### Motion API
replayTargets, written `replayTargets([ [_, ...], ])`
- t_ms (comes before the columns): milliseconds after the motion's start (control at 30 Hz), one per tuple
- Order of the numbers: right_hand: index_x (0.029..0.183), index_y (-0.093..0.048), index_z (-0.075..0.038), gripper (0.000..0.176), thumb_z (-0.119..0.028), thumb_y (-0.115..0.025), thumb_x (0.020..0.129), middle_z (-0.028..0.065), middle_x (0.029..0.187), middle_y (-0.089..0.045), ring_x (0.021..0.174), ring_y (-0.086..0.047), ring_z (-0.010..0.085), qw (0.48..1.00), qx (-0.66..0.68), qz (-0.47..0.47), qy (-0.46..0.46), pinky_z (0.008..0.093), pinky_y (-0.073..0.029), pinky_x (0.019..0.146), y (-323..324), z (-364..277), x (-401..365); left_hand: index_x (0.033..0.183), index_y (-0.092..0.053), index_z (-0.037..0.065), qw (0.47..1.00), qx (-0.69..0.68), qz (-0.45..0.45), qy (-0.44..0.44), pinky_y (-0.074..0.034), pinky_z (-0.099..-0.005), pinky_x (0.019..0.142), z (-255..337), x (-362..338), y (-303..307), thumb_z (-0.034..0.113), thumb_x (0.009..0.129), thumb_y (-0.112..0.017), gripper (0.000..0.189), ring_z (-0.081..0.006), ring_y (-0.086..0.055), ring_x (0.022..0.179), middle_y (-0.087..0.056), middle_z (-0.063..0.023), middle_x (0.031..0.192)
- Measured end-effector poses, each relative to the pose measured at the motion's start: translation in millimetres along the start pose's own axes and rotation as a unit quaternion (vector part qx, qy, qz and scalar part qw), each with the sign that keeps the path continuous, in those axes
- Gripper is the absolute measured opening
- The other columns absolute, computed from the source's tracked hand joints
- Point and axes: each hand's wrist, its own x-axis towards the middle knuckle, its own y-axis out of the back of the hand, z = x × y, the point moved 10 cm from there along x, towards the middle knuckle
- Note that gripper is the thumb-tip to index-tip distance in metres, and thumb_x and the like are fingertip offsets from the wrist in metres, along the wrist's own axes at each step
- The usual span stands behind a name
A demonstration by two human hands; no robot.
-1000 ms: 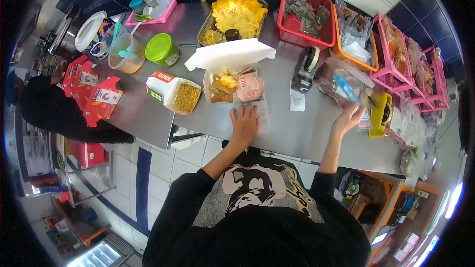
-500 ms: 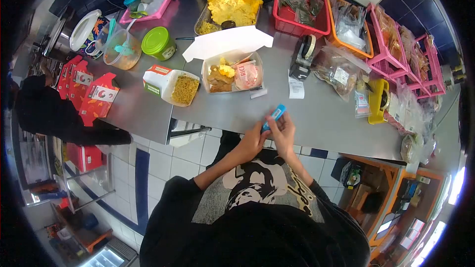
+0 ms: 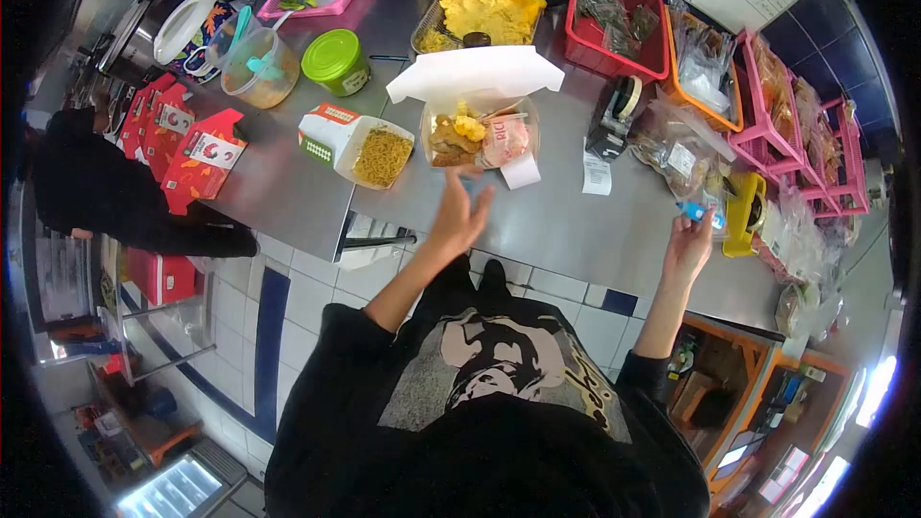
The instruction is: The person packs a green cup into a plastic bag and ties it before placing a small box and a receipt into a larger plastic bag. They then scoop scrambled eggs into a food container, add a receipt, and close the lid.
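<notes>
My left hand reaches to the front edge of an open food box, its fingers apart and slightly blurred. In the box lie browned meat, yellow scrambled-looking food and a wrapped packet marked RICE. A white paper slip hangs at the box's front right corner. Out to the right, my right hand grips a small blue stick-shaped thing in its fingertips, close to the clear plastic bags. Left of the open box stands a carton of noodles.
Behind the box is a tray of yellow food. A tape dispenser, receipt, red basket and yellow holder stand to the right. Leftward are a green-lidded tub, red cartons and another person.
My hands have parted: the right has carried the blue stick-shaped thing right toward the plastic bags, while the left let go of it and moved to the open box. The view has shifted slightly.
</notes>
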Motion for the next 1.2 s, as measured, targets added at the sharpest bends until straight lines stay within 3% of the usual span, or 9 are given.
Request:
replayTargets([
  [67, 0.098, -0.053, -0.001, 0.024, -0.024, -0.053, 0.092, 0.0085, 0.088, -0.059, 0.063, -0.046, 0.0112, 1.0, 0.001, 0.012, -0.026, 0.0241, -0.04, 0.057, 17, 27, -9, 0.114, -0.037, -0.004, 0.991, -0.129, -0.013, -0.037, -0.034, -0.0372, 0.091, 9, -7, -26, 0.016, 0.085, -0.058, 0.04, -0.0306, -0.045, 0.103, -0.048, -0.0222, 0.111],
  [300, 0.103, -0.049, -0.003, 0.025, -0.025, -0.055, 0.091, 0.0127, 0.096, -0.061, 0.072, -0.061, 0.0173, 0.994, -0.063, 0.042, -0.082, 0.0272, -0.052, 0.064, 23, 89, -58, 0.116, -0.034, -0.001, 0.95, -0.27, -0.156, -0.02, -0.04, -0.0373, 0.083, -12, -20, -91, 0.014, 0.086, -0.057, 0.041, -0.0279, -0.052, 0.093, -0.053, -0.0161, 0.108],
  [400, 0.101, -0.048, -0.003, 0.022, -0.02, -0.056, 0.09, 0.0121, 0.092, -0.062, 0.071, -0.062, 0.0175, 0.993, -0.092, 0.04, -0.056, 0.0272, -0.053, 0.063, 12, 99, -64, 0.116, -0.035, 0.001, 0.948, -0.211, -0.208, 0.12, -0.042, -0.0386, 0.078, -29, -28, -103, 0.013, 0.083, -0.06, 0.043, -0.0278, -0.054, 0.086, -0.054, -0.0139, 0.104],
  [467, 0.1, -0.048, -0.003, 0.02, -0.019, -0.056, 0.09, 0.0112, 0.089, -0.062, 0.07, -0.062, 0.0171, 0.992, -0.11, 0.037, -0.037, 0.0274, -0.052, 0.063, 6, 113, -66, 0.117, -0.036, 0.003, 0.993, 0.014, -0.093, -0.075, -0.041, -0.039, 0.077, -8, -22, -83, 0.014, 0.076, -0.066, 0.052, -0.0277, -0.052, 0.088, -0.055, -0.012, 0.103],
  [567, 0.097, -0.05, -0.003, 0.017, -0.015, -0.059, 0.088, 0.0072, 0.083, -0.06, 0.071, -0.061, 0.0145, 0.99, -0.138, -0.024, -0.012, 0.0265, -0.05, 0.064, -24, 145, -73, 0.12, -0.038, 0.004, 0.986, 0.094, -0.112, -0.085, -0.037, -0.0403, 0.079, -4, -21, -83, 0.018, 0.07, -0.071, 0.061, -0.0283, -0.048, 0.091, -0.054, -0.0102, 0.106],
  [800, 0.095, -0.053, 0.001, 0.012, -0.002, -0.059, 0.086, 0.0084, 0.082, -0.061, 0.069, -0.058, 0.0097, 0.93, -0.301, -0.149, 0.152, 0.0216, -0.047, 0.061, -56, 185, -94, 0.124, -0.036, 0.004, 0.987, 0.079, -0.092, -0.109, -0.031, -0.0419, 0.081, -6, -18, -77, 0.022, 0.063, -0.076, 0.075, -0.0292, -0.043, 0.098, -0.05, -0.009, 0.119],
  [867, 0.095, -0.053, 0.002, 0.013, -0.001, -0.06, 0.084, 0.008, 0.081, -0.062, 0.067, -0.058, 0.0092, 0.929, -0.3, -0.147, 0.157, 0.0213, -0.047, 0.059, -56, 188, -94, 0.11, -0.034, 0.002, 0.982, 0.112, -0.126, -0.081, -0.03, -0.0427, 0.084, -9, -19, -80, 0.022, 0.063, -0.077, 0.066, -0.031, -0.042, 0.102, -0.048, -0.0075, 0.128],
  [1100, 0.086, -0.056, 0.001, 0.013, -0.006, -0.066, 0.08, 0.0061, 0.073, -0.062, 0.056, -0.054, 0.0066, 0.857, -0.45, -0.191, 0.16, 0.0228, -0.042, 0.049, -82, 177, -106, 0.124, -0.034, 0.005, 0.986, 0.09, -0.089, -0.106, -0.03, -0.0413, 0.08, -10, -20, -77, 0.024, 0.06, -0.079, 0.081, -0.0282, -0.043, 0.101, -0.048, -0.0059, 0.124],
  [1200, 0.081, -0.056, 0.0, 0.016, -0.009, -0.068, 0.079, 0.0057, 0.067, -0.061, 0.053, -0.052, 0.0069, 0.869, -0.45, -0.093, 0.182, 0.0229, -0.038, 0.046, -59, 172, -97, 0.124, -0.034, 0.005, 0.986, 0.084, -0.089, -0.111, -0.03, -0.0412, 0.08, -10, -21, -78, 0.023, 0.06, -0.079, 0.081, -0.0282, -0.044, 0.101, -0.048, -0.0064, 0.124],
])
